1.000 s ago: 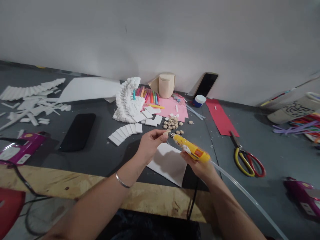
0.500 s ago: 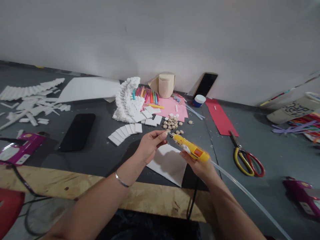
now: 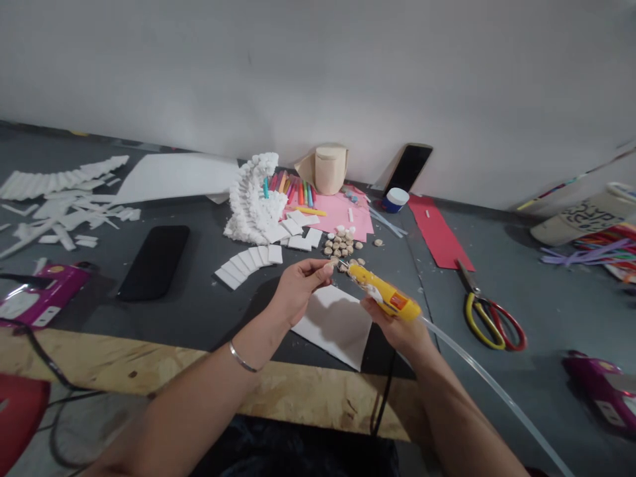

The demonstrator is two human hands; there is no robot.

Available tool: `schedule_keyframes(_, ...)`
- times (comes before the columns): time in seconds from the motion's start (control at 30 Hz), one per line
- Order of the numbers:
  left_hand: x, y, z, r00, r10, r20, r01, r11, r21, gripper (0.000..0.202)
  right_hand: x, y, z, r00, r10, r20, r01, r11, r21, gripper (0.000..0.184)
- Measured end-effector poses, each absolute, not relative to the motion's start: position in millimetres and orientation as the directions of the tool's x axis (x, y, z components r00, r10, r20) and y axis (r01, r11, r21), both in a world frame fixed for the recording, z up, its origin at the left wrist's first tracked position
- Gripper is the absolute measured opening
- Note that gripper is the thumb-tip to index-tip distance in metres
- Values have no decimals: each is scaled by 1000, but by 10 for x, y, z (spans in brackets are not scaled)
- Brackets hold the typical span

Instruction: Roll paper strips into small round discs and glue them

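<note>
My right hand point(image 3: 395, 328) is shut around a yellow hot glue gun point(image 3: 382, 295), with a long clear glue stick or tube point(image 3: 489, 377) trailing to the lower right. The gun's nozzle points left, almost at the fingertips of my left hand point(image 3: 301, 288). Those fingertips pinch a small pale piece point(image 3: 330, 263), too small to identify. Below my hands lies a white card sheet point(image 3: 335, 328). Just beyond them are small round cork-like discs point(image 3: 340, 246) and an arc of white foam squares point(image 3: 248, 262).
A curved white foam structure point(image 3: 251, 202) stands near pink paper point(image 3: 342, 215) and coloured markers point(image 3: 298, 192). Red-handled and yellow-handled scissors point(image 3: 491, 318) lie right, a black phone point(image 3: 155, 262) left. A plywood edge point(image 3: 199, 381) runs along the front.
The glue gun and my right hand have shifted slightly to the right. My left hand stays nearly still, and the objects on the table have not moved.
</note>
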State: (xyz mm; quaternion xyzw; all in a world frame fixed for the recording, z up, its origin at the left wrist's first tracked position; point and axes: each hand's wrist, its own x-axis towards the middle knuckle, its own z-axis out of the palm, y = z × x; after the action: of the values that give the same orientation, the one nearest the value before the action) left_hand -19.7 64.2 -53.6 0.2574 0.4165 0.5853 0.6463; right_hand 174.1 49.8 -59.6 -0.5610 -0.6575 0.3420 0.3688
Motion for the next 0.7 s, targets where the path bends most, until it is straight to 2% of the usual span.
schedule_keyframes(0.2, -198, 643, -531, -21, 969, -245, -573, 189, 797, 31, 1768, 487, -610, -125, 989, 81, 524, 136, -841, 30)
schedule_keyframes(0.4, -197, 637, -489, 0, 959, -284, -607, 226, 762, 37, 1750, 484, -602, -124, 988, 93, 500, 143, -854, 28)
schedule_keyframes(0.53, -206, 636, -468, 16, 954, -300, -634, 241, 735, 36, 1756, 503, -544, -72, 993, 90, 478, 114, -871, 26)
schedule_keyframes(0.63, -211, 637, -468, 34, 952, -304, -639, 255, 726, 36, 1814, 553, -514, -27, 999, 39, 445, 47, -894, 34)
schedule_keyframes(0.7, -209, 635, -468, 34, 953, -301, -625, 255, 738, 37, 1862, 610, -526, -12, 1000, -22, 345, -16, -938, 42)
